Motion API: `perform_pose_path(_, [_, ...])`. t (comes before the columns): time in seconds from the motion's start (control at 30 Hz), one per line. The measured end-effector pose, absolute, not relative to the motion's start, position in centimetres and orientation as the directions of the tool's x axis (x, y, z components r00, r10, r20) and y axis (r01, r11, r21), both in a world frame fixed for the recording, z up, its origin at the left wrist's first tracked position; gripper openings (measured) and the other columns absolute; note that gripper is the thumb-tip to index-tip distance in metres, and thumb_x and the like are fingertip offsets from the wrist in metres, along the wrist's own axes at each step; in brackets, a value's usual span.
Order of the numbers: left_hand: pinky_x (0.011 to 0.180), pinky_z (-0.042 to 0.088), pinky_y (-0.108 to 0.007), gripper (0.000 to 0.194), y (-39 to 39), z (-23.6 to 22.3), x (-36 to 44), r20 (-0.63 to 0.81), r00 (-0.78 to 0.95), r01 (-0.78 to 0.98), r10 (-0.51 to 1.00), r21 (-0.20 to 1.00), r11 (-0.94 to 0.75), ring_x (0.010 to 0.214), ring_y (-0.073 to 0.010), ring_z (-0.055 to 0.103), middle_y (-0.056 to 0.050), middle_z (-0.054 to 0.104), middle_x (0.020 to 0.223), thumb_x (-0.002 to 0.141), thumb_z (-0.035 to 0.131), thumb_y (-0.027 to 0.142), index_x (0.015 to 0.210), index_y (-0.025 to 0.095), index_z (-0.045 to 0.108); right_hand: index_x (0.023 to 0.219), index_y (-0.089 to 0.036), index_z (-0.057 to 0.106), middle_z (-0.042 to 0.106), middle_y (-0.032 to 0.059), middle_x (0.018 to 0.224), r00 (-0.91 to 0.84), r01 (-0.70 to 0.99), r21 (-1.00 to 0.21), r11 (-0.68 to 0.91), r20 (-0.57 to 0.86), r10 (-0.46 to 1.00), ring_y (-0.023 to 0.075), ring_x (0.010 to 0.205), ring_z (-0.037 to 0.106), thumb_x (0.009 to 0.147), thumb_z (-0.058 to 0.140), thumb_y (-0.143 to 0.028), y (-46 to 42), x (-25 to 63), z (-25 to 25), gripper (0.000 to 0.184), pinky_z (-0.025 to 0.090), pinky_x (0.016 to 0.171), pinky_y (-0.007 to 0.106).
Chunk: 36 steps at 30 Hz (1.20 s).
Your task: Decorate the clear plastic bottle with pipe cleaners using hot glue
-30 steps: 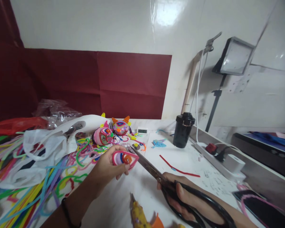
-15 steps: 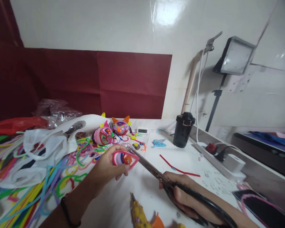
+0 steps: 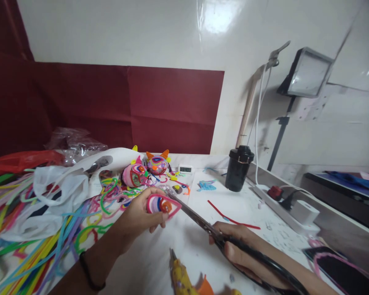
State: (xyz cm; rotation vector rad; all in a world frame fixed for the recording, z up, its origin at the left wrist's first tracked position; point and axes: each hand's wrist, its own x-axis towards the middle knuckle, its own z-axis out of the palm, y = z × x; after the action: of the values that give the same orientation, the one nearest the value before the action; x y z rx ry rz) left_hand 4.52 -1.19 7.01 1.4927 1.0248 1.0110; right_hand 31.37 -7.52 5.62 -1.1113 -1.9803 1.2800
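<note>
My left hand (image 3: 140,215) holds a flat teardrop-shaped coil of pipe cleaners (image 3: 162,205), pink on the outside with purple and orange inside. My right hand (image 3: 244,254) grips the black handles of a large pair of scissors (image 3: 203,223). The blades are closed and their tip touches the upper edge of the coil. A glue gun (image 3: 181,278), yellow and patterned, lies on the table just below both hands.
Loose coloured pipe cleaners (image 3: 33,241) and white plastic bags (image 3: 58,192) cover the left of the white table (image 3: 249,205). Two pipe-cleaner figures (image 3: 147,170) stand behind. A black jar (image 3: 237,168), a red pipe cleaner (image 3: 230,217), a power strip (image 3: 283,205) and a lamp (image 3: 307,73) stand right.
The scissor blades have closed at the coil's edge; a second ago they stood slightly apart. My right hand has turned over on the handles. The left hand has stayed put.
</note>
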Motion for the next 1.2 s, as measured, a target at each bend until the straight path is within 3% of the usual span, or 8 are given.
perform_pose_path(0.2, [0.042,0.032,-0.019,0.042,-0.8,6.6,4.4,0.076,0.285,0.116,0.955,0.987,-0.113,0.044,-0.0103,0.051,0.003,0.065,0.056,0.066,0.073,0.024,0.102,0.019,0.053,0.101,-0.018,0.057,0.04,-0.0045,0.064,-0.528,0.401,-0.839,0.368,0.117,0.841,0.009,0.053,0.034,0.087,0.042,-0.073,-6.7,31.9,4.9,0.058,0.026,0.047,0.021])
perform_pose_path(0.3, [0.042,0.031,-0.018,0.042,-0.7,6.5,4.4,0.083,0.291,0.107,0.953,0.987,-0.119,0.044,-0.0096,0.049,0.004,0.064,0.054,0.066,0.074,0.024,0.102,0.019,0.052,0.104,-0.018,0.06,0.046,-0.0025,0.069,-0.45,0.523,-0.759,0.387,0.139,0.882,0.0116,0.059,0.039,0.088,0.048,-0.066,-5.9,32.4,4.3,0.052,0.031,0.053,0.023])
perform_pose_path(0.53, [0.044,0.035,-0.019,0.043,-1.3,7.0,4.9,0.065,0.3,0.112,0.952,0.988,-0.103,0.05,-0.0103,0.05,0.003,0.064,0.057,0.066,0.076,0.028,0.101,0.015,0.056,0.107,-0.02,0.064,0.069,0.0056,0.08,-0.182,0.851,-0.475,0.223,0.133,0.974,0.0236,0.071,0.061,0.084,0.058,-0.055,-4.5,32.9,4.0,0.042,0.04,0.063,0.03])
perform_pose_path(0.7, [0.047,0.038,-0.02,0.047,-1.2,6.6,4.8,0.068,0.324,0.095,0.943,0.99,-0.104,0.055,-0.0115,0.054,0.001,0.067,0.063,0.067,0.077,0.028,0.107,0.016,0.055,0.117,-0.019,0.061,0.073,0.012,0.095,-0.1,0.946,-0.299,0.126,0.1,0.99,0.0259,0.08,0.067,0.079,0.063,-0.03,-3.7,33.7,3.1,0.039,0.043,0.067,0.03])
perform_pose_path(0.83, [0.048,0.039,-0.02,0.046,-1.1,6.3,4.7,0.09,0.363,0.032,0.927,0.994,-0.109,0.059,-0.0121,0.058,0.0,0.068,0.067,0.067,0.079,0.031,0.104,0.016,0.056,0.122,-0.017,0.059,0.073,0.0134,0.101,-0.075,0.976,-0.203,0.085,0.057,0.996,0.0266,0.089,0.068,0.074,0.06,-0.014,-3.4,33.9,2.6,0.049,0.044,0.071,0.029])
perform_pose_path(1.03, [0.048,0.039,-0.019,0.04,-1.1,6.2,4.8,0.07,0.402,-0.004,0.913,0.997,-0.075,0.051,-0.0079,0.052,0.0,0.067,0.064,0.076,0.074,0.038,0.103,0.015,0.055,0.114,-0.025,0.066,0.072,0.0094,0.105,-0.092,0.974,-0.205,0.09,0.001,0.996,0.0281,0.098,0.068,0.071,0.065,-0.018,-3.3,34.4,2.4,0.044,0.046,0.081,0.032])
perform_pose_path(1.13, [0.048,0.04,-0.018,0.037,-1.2,6.1,5.0,0.075,0.407,-0.022,0.91,0.997,-0.073,0.054,-0.0091,0.056,0.0,0.067,0.066,0.077,0.073,0.038,0.1,0.015,0.055,0.111,-0.022,0.069,0.071,0.0124,0.108,-0.099,0.968,-0.224,0.111,0.068,0.993,0.0311,0.104,0.064,0.074,0.064,-0.019,-3.5,34.4,2.6,0.038,0.046,0.086,0.037])
perform_pose_path(1.2, [0.048,0.041,-0.018,0.037,-1.3,6.2,5.2,0.068,0.409,-0.016,0.91,0.998,-0.068,0.055,-0.01,0.058,0.0,0.067,0.066,0.078,0.072,0.038,0.101,0.015,0.055,0.11,-0.019,0.069,0.07,0.0139,0.109,-0.099,0.934,-0.325,0.147,0.16,0.982,0.0311,0.104,0.063,0.078,0.062,-0.026,-3.8,34.0,3.2,0.033,0.047,0.087,0.039])
